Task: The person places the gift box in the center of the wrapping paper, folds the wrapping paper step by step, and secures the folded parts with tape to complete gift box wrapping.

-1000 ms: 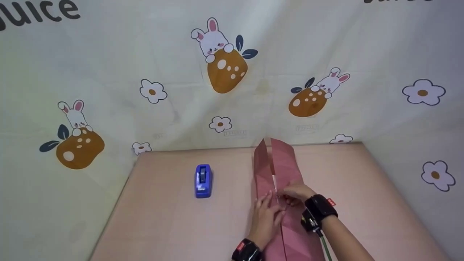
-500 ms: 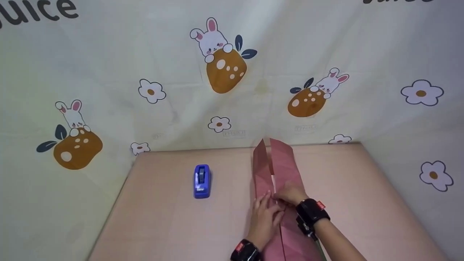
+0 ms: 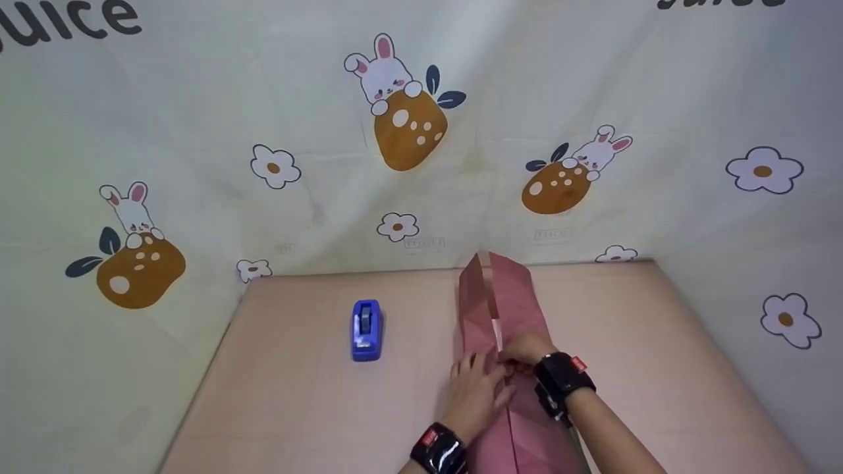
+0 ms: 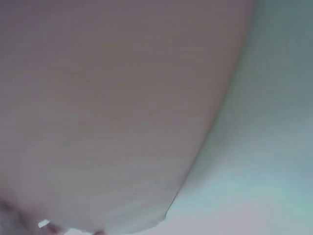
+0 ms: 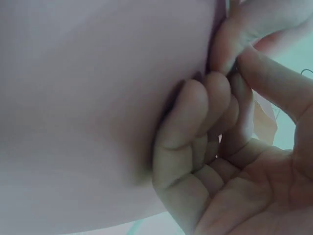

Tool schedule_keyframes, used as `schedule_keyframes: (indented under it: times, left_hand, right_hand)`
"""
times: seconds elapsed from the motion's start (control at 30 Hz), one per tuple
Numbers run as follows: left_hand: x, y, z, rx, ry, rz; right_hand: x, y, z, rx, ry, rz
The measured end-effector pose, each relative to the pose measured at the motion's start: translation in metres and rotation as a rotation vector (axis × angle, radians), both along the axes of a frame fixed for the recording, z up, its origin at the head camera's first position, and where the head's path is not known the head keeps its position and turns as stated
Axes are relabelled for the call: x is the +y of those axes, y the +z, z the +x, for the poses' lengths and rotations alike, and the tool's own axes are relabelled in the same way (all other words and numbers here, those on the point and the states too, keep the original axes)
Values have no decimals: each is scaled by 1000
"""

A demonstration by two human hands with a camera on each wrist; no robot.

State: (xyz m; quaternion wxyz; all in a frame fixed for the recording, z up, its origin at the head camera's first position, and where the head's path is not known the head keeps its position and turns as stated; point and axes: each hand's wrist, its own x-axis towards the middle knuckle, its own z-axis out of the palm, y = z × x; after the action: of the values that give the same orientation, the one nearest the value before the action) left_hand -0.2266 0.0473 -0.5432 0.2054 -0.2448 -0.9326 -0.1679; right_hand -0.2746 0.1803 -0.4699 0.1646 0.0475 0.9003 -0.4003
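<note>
A long sheet of pink paper (image 3: 517,299), folded so its two edges meet in a lengthwise seam, lies on the table with its far end gaping. A narrow white strip (image 3: 497,334) shows along the seam. My left hand (image 3: 473,394) rests on the left flap, fingers extended, with its fingertips at the seam. From the other side, my right hand (image 3: 527,349) pinches at the seam between thumb and bent index finger, the other fingers curled on the paper. In the right wrist view the right fingers (image 5: 193,105) lie against the paper; what the tips pinch is largely hidden.
A blue tape dispenser (image 3: 366,330) stands on the table (image 3: 296,408), left of the paper. Behind and at both sides hangs a pale curtain (image 3: 316,112) printed with rabbits and flowers. The left wrist view mostly shows bare tabletop and curtain.
My right hand and wrist have shifted left over the seam. My left hand has lately slid slightly left and nearer to me. The paper and the tape dispenser stay put.
</note>
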Motion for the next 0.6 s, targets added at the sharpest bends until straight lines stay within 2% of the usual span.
schedule_keyframes:
  times: [0.1,0.2,0.27,0.37,0.43,0.5,0.6]
  left_hand:
    - [-7,5,-7,23,-58,-91]
    - [-17,9,-16,9,-170,-177]
    - [-24,10,-23,-43,-257,-221]
    - [-32,11,-33,-181,-375,-243]
    - [-36,12,-38,-255,-417,-249]
    - [-38,12,-41,-290,-441,-261]
    - [-41,14,-46,-239,-465,-325]
  right_hand:
    - [0,5,0,-54,-9,-25]
    - [0,7,1,-83,-22,-41]
    - [-1,8,2,-68,-29,-43]
    - [-2,7,3,-22,-25,-25]
    - [-2,7,3,10,-14,-4]
    - [-3,5,3,28,-8,16]
    - [-5,5,3,30,-11,39]
